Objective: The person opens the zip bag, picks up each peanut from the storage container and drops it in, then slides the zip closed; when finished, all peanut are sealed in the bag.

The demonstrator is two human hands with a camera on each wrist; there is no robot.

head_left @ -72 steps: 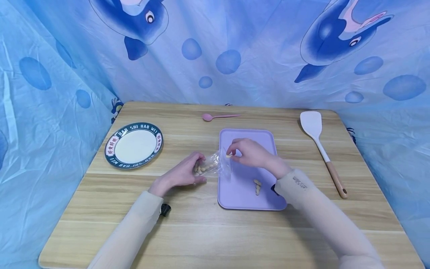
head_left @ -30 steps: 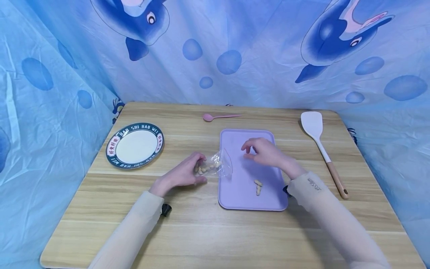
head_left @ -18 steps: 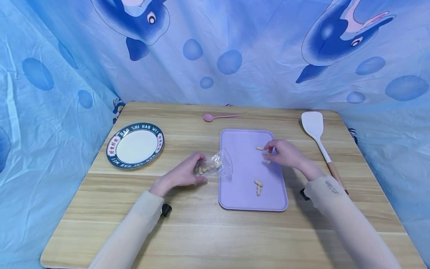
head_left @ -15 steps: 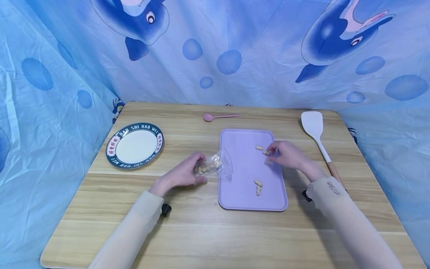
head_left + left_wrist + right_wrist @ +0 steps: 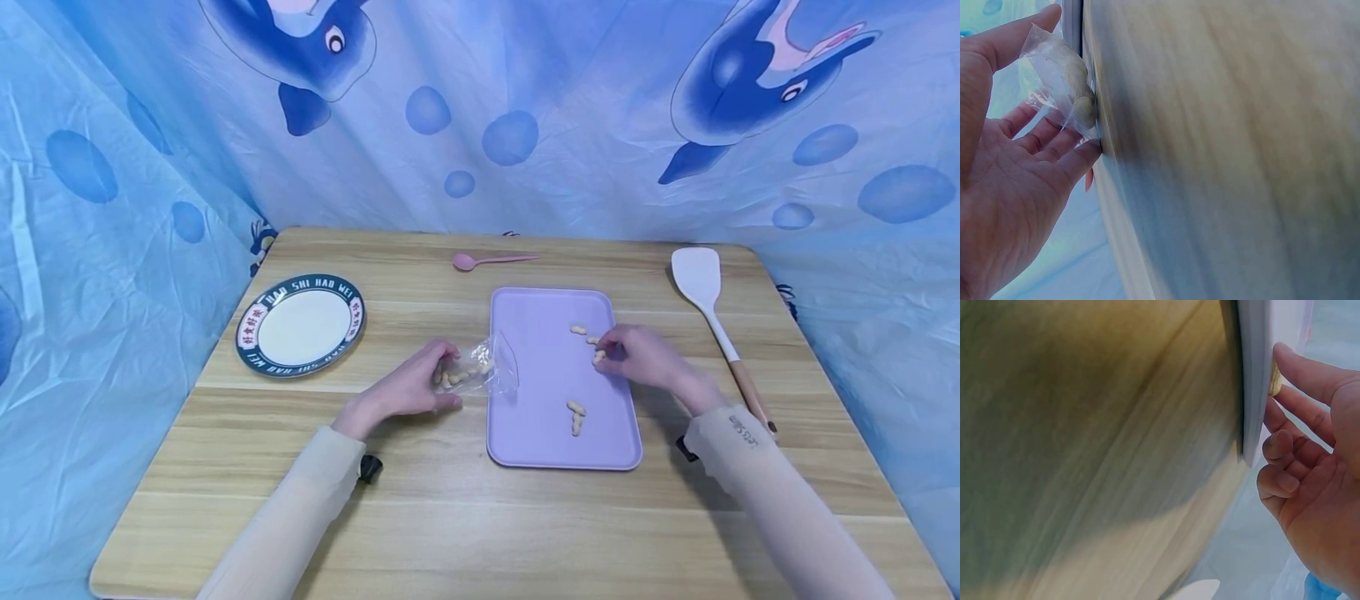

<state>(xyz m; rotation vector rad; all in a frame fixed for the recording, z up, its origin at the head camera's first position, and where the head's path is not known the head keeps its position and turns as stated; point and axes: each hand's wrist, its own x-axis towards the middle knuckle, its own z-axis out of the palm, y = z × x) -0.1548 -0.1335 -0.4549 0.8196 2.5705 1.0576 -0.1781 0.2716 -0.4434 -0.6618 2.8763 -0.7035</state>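
Observation:
My left hand [image 5: 408, 385] holds a clear plastic bag [image 5: 504, 367] of peanuts between thumb and fingers. The bag's mouth lies over the left rim of a purple tray [image 5: 536, 433]. In the left wrist view, the peanuts [image 5: 1082, 103] show through the plastic. My right hand [image 5: 643, 357] is at the tray's right side and pinches a peanut [image 5: 600, 356] by thumb and forefinger, close to the tray surface. Just beyond the fingertips lie a second peanut [image 5: 592, 340], partly covered, and another peanut [image 5: 578, 329]. Nearer the front of the tray, more peanuts [image 5: 576, 417] lie together.
A round plate [image 5: 303, 327] with a dark patterned rim sits at the left. A pink spoon [image 5: 495, 260] lies behind the tray. On the right is a white spatula [image 5: 697, 279] with a wooden handle, close to the right forearm. Blue dolphin-print cloth hangs behind the wooden table [image 5: 480, 542].
My right hand has gone from the bag's mouth to the tray's right side, then slightly toward me. Peanuts now show at the tray's far right. My left hand stays put with the bag.

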